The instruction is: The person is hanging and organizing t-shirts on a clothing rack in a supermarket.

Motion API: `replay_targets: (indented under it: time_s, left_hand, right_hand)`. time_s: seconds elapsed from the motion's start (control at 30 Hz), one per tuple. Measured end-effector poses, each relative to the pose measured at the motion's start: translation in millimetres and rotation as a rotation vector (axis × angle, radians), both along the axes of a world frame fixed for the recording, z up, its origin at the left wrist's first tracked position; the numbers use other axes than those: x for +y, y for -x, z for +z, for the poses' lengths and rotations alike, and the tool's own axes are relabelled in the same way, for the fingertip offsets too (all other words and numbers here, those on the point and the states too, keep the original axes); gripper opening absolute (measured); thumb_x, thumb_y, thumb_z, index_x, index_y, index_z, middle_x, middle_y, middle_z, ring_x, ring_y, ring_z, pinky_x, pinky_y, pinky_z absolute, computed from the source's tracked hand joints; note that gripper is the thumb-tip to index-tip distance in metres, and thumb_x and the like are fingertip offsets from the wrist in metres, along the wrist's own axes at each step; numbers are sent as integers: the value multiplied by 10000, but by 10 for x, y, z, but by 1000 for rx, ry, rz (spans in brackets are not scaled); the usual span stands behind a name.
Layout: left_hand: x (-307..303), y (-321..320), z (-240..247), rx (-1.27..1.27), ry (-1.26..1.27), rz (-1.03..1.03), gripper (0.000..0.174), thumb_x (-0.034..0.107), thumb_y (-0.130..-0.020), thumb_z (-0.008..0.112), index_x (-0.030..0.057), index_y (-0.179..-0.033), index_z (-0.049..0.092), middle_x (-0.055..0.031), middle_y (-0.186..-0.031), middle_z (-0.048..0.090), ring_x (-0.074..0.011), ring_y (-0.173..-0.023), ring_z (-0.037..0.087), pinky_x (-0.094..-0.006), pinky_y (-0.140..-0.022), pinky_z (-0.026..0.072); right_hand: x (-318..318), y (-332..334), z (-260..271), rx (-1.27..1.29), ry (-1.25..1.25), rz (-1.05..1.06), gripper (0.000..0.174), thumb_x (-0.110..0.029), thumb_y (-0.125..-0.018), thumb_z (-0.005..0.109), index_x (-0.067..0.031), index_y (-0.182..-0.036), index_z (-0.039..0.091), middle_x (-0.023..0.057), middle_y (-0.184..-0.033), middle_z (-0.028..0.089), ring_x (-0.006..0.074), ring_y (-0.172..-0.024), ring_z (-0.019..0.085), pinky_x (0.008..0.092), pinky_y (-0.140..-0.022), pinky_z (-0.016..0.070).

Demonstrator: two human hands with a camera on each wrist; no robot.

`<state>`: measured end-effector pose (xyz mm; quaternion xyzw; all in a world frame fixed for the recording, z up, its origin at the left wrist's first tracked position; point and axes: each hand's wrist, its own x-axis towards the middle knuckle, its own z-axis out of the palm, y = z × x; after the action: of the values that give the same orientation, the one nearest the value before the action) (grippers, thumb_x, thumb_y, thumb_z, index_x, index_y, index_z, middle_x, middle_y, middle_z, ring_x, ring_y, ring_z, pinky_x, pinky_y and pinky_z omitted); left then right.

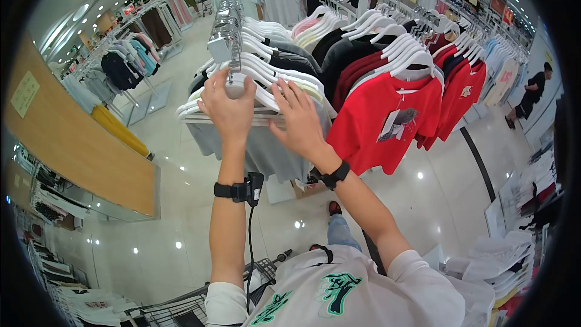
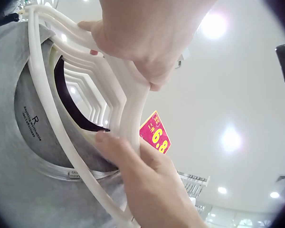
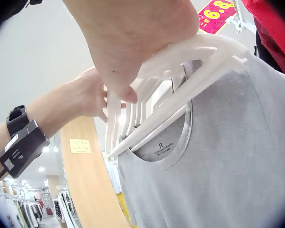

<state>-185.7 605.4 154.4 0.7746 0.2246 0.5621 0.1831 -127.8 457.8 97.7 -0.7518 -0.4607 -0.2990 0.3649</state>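
White hangers (image 1: pixel 266 98) with grey T-shirts hang in a packed row at the near end of a metal rail. My left hand (image 1: pixel 229 106) grips the front hangers by the neck, just under their hooks. My right hand (image 1: pixel 301 118) holds their right shoulder, fingers over the top and thumb on the near side. The front grey T-shirt (image 3: pixel 213 137) shows small dark print inside its collar. From the left wrist view, the right hand (image 2: pixel 154 185) has its thumb in front of the hanger arms and its fingers mostly hidden behind them.
Red T-shirts (image 1: pixel 387 121) hang to the right on another rail. A wooden panel (image 1: pixel 78 139) stands at the left, and a wire cart (image 1: pixel 187 303) is near my body. A person in black (image 1: pixel 532 94) walks at the far right. A price sign (image 2: pixel 155 133) hangs overhead.
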Motion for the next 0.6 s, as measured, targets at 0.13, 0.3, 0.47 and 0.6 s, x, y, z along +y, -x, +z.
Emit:
replay_targets:
  time_s: [0.13,0.3,0.47,0.6]
  left_hand:
    - [-18,8,27,-19,14,-41,553,341,-785,802,96,-1270,700,-80,-1250,648,-316,-1226,574,-592,-1136,289]
    - [-50,8,14,-44,-16,-40,566,319,-794,807,12,-1253,680,-123,-1214,668,-334,-1154,603,-478,-1081,363]
    - [-51,12,10,-33,43,-87,576,327,-794,790,26,-1273,681,-88,-1251,651,-312,-1183,578,-493,-1124,318]
    - [-64,24,21,-36,58,-116,569,321,-800,788,24,-1272,679,-96,-1273,644,-312,-1188,578,-492,-1129,311]
  right_hand:
    - [-123,-180,172,1,-60,162,537,-288,-926,713,-42,-1388,594,164,-1420,559,347,-1310,523,470,-1099,413]
    - [-244,-496,301,-10,-91,187,285,-265,-941,705,-39,-1114,705,126,-1113,651,325,-1036,627,452,-893,508]
    - [-305,-519,430,35,15,177,235,-247,-923,720,-33,-1018,704,113,-946,654,342,-904,649,440,-784,533]
    - [-220,-585,389,111,-16,305,238,-237,-937,706,-13,-1016,687,174,-944,686,387,-885,661,453,-776,523]
